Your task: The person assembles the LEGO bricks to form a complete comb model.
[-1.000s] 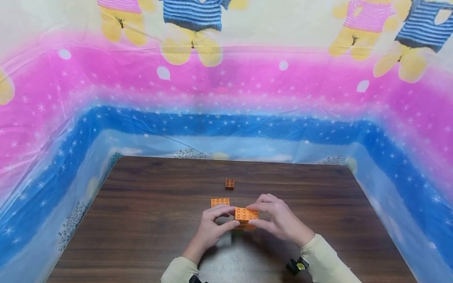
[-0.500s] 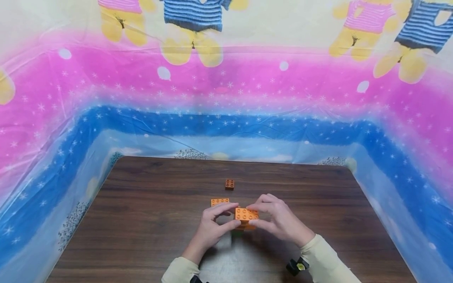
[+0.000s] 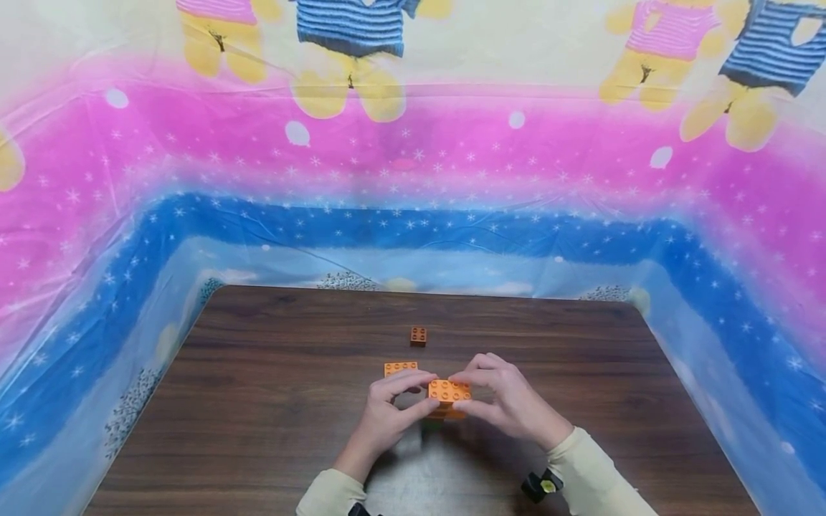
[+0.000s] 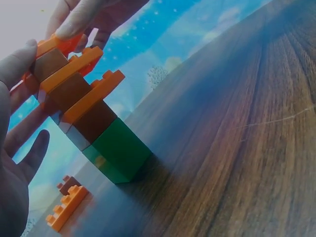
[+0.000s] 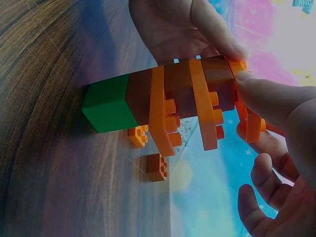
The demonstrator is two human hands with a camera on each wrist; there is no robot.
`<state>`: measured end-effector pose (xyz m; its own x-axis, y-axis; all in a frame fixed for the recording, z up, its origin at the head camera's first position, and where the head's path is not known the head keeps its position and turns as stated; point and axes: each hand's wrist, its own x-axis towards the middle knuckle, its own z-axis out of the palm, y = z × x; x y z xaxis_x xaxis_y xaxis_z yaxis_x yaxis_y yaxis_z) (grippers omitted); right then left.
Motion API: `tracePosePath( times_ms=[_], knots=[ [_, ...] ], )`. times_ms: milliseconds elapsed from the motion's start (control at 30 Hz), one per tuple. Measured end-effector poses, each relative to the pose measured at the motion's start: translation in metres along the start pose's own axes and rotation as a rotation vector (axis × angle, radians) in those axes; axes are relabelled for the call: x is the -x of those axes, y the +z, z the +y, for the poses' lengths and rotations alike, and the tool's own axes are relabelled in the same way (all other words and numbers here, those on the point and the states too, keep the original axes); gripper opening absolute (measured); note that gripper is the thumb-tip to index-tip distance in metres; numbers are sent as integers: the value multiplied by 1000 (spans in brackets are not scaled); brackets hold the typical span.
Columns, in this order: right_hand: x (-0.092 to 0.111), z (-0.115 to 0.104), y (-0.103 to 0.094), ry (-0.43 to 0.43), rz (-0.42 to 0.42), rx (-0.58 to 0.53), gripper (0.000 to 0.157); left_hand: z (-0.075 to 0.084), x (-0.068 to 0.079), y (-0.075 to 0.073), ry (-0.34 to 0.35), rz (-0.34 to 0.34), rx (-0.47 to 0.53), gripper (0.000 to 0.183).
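A tower of toy building bricks stands on the table. Its base is a green brick [image 4: 121,150], with brown bricks [image 4: 98,122] and wider orange bricks [image 5: 203,116] alternating above. The top orange brick [image 3: 449,390] shows its studs in the head view. My left hand [image 3: 387,412] pinches that brick's left end between thumb and fingers. At the right end, my right hand [image 3: 513,401] pinches the same brick, thumb in front and index finger behind. Both orange layers below jut out to one side, as the right wrist view shows.
Behind my left fingers lies a loose orange brick [image 3: 401,368] on the wooden table [image 3: 271,401]. Farther back sits a small brown brick [image 3: 419,337]. A printed cloth [image 3: 400,229] surrounds the table's far edge and sides.
My left index fingertip has shifted slightly right along the back of the top orange brick. The right hand and the tower look unchanged.
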<state>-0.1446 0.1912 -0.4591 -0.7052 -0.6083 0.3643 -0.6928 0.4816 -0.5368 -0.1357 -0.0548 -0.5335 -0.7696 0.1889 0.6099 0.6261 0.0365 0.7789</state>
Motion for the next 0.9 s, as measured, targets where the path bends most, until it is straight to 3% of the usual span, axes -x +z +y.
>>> tracePosePath(
  times_ms=[400,900],
  knots=[
    [3,6,5,103,-4,-162,31,5,-2,-3,-13,-19,-40,30],
    [1,10,4,161,-32,-237,31,12,-7,-11,-167,-92,-52,28]
  ],
)
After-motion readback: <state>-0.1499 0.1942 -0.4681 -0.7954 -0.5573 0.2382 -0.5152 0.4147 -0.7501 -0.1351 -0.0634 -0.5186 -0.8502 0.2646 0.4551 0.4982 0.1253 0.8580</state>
